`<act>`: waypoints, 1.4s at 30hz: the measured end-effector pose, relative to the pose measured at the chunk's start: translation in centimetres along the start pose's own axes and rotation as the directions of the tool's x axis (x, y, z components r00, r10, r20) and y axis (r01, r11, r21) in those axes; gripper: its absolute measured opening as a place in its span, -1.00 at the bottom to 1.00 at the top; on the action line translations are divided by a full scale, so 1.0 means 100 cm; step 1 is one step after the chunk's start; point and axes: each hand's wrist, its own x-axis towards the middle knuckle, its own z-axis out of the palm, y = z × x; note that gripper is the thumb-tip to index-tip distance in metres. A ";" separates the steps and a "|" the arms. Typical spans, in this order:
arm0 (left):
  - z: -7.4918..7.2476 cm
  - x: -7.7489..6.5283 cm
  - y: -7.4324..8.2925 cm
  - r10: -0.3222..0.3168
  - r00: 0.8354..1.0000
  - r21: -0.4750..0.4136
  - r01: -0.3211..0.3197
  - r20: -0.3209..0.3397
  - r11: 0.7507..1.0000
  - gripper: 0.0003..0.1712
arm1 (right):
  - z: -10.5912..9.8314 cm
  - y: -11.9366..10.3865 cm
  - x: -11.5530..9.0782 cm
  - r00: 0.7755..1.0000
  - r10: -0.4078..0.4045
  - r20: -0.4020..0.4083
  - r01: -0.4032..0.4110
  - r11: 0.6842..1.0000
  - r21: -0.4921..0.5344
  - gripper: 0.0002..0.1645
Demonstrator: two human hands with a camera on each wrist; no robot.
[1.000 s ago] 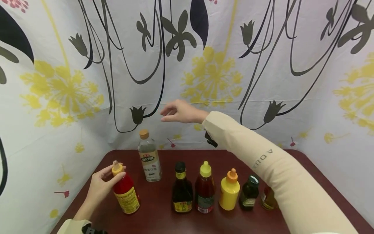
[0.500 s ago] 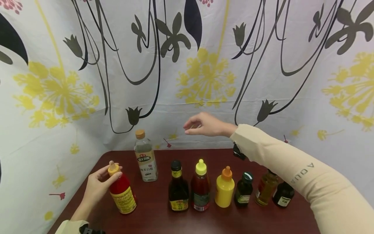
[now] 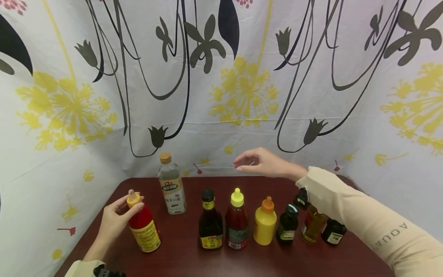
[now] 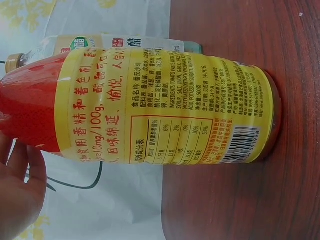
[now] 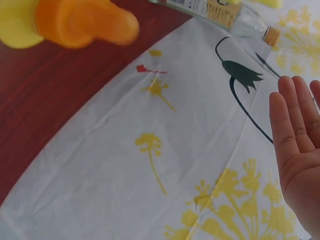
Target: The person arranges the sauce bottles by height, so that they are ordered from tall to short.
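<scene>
In the head view, my left hand (image 3: pixel 115 219) grips a red ketchup bottle (image 3: pixel 145 231) around its neck, just under the yellow nozzle cap. The bottle stands at the table's left, and its yellow label (image 4: pixel 165 110) fills much of the left wrist view. My right hand (image 3: pixel 261 162) hovers above the back of the table with relaxed fingers and nothing in them; the right wrist view has its palm (image 5: pixel 305 170) bare. Below it is a yellow squeeze bottle (image 3: pixel 265 229) with an orange nozzle. A clear white vinegar bottle (image 3: pixel 173 192) stands behind the ketchup bottle.
A row on the dark red table (image 3: pixel 180 254) holds a dark sauce bottle (image 3: pixel 210 227), a red-brown squeeze bottle (image 3: pixel 237 225), a small dark green bottle (image 3: pixel 287 227), an amber bottle (image 3: pixel 311 227) and a black bottle (image 3: pixel 333 232). Patterned cloth (image 3: pixel 221 96) hangs around the table.
My right hand has moved right and down from near the vinegar bottle, uncovering bottles on the right. My left hand stays on the ketchup bottle. The head view has shifted slightly.
</scene>
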 end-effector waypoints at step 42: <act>0.002 0.001 -0.003 -0.047 0.999 -0.006 0.047 -0.003 0.999 -0.46 | 0.064 0.027 -0.029 0.999 0.054 -0.008 -0.052 0.989 0.137 -0.78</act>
